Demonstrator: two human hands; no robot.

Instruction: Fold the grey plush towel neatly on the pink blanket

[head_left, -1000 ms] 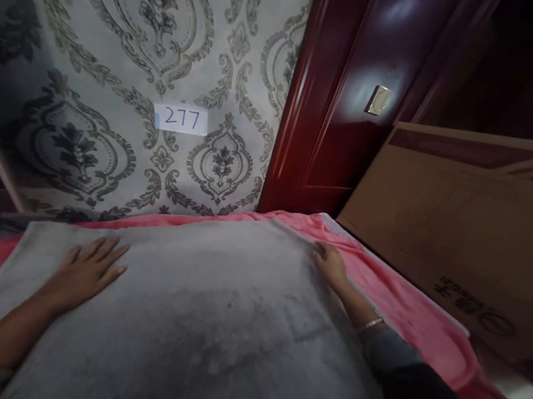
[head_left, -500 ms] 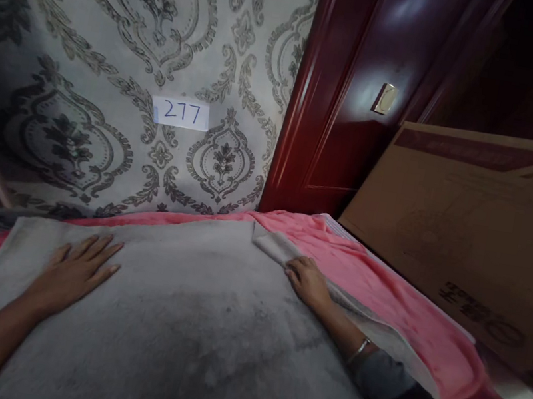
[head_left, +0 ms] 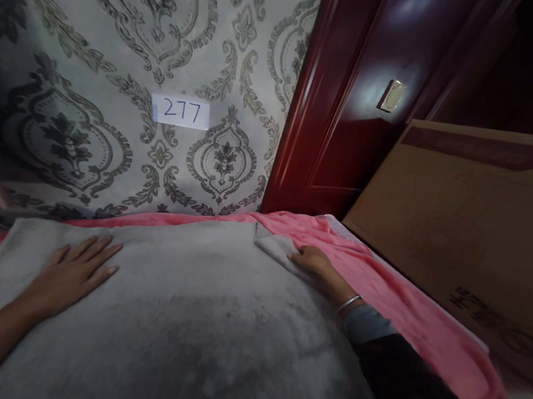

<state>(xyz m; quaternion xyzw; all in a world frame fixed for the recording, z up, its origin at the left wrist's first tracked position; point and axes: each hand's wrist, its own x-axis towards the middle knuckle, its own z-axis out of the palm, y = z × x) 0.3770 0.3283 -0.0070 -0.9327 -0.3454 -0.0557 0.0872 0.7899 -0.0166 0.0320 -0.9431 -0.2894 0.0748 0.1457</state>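
A large grey cloth (head_left: 171, 292) with a soft, fuzzy surface and darker patches lies spread over a pink blanket (head_left: 367, 269). My left hand (head_left: 76, 267) rests flat on the cloth's left part, its fingers spread. At the far right edge, my right hand (head_left: 315, 261) pinches the grey cloth between thumb and fingers. Next to that hand, the cloth's far right corner is folded over on itself. My right forearm, with a silver bracelet (head_left: 349, 303) on the wrist, hides part of the cloth's right edge.
A patterned grey wall (head_left: 236, 73) stands behind the bed-like surface, with a paper label (head_left: 182, 112) reading 277. A dark red wooden panel (head_left: 327, 135) carries a switch (head_left: 392, 96). On the right leans a big cardboard box (head_left: 474, 232).
My right hand has shifted slightly to the right and turned, closing on the cloth's edge and drawing it outward. My left hand has stayed in place.
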